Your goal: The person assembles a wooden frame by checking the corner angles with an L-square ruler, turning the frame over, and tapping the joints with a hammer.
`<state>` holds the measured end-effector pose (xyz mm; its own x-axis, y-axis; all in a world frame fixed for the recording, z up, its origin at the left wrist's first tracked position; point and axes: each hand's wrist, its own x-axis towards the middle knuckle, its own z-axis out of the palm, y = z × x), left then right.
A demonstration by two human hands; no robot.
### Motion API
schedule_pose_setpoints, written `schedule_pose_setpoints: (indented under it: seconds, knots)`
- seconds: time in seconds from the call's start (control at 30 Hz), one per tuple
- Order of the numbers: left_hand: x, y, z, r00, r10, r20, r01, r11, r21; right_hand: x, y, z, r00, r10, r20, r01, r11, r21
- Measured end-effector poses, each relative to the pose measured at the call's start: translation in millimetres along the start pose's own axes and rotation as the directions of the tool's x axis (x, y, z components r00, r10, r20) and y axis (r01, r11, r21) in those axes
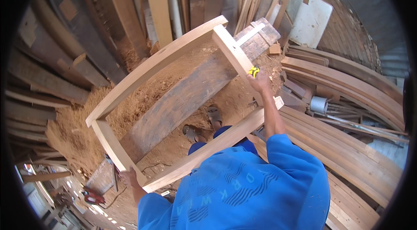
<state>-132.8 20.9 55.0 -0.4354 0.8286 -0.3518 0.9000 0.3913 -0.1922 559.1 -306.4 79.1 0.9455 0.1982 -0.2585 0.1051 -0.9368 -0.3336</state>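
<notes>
Across the middle of the view, a pale wooden frame (pixel 158 58) of four boards slanted upward to the right, its far rail bowed in the fisheye picture. The person's right hand (pixel 259 83) was closed around a yellow-and-black tape measure (pixel 254 71), holding it at the frame's right short side, between the far and near corners. The left hand (pixel 129 178) touched the left short side close to the corner with the near rail; its fingers lay at the board's edge, though whether they had closed around it I could not tell. The near rail crossed just in front of the person's blue shirt (pixel 243 186).

Beneath the frame ran a wide, dark plank (pixel 182 99); whether the frame rested on it could not be made out. On the plank's far end lay a pale strip (pixel 249 35), and near that end sat a small wood block (pixel 275 48). Sandaled feet (pixel 191 133) showed through the frame's opening. Shavings (pixel 78 134) covered the ground on the left and beyond, upright boards (pixel 158 8) stood along the far side, and stacked boards (pixel 347 151) filled the right, near a white cylinder (pixel 319 104). At lower left lay a red tool (pixel 92 197).
</notes>
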Motion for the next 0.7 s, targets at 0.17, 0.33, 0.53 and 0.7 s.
schedule_pose_setpoints:
  seconds: [0.17,0.33,0.53,0.7]
  knots:
    - [-16,16,36,0.931,0.134,-0.34,-0.009,0.939,0.343,-1,7,11,0.999,0.029,0.044,-0.03,0.999,0.026]
    - [-155,152,46,0.52,0.709,0.476,-0.758,0.64,-0.126,34,74,22,0.998,0.028,-0.063,0.019,0.769,0.639]
    - [-250,182,103,-0.072,0.649,0.758,-0.577,0.593,-0.562,26,82,-53,0.971,-0.182,0.156,-0.185,-0.152,0.971]
    - [-274,191,84,-0.059,0.597,0.8,-0.594,0.623,-0.509,-4,76,-63,0.909,-0.268,0.32,-0.38,-0.212,0.9]
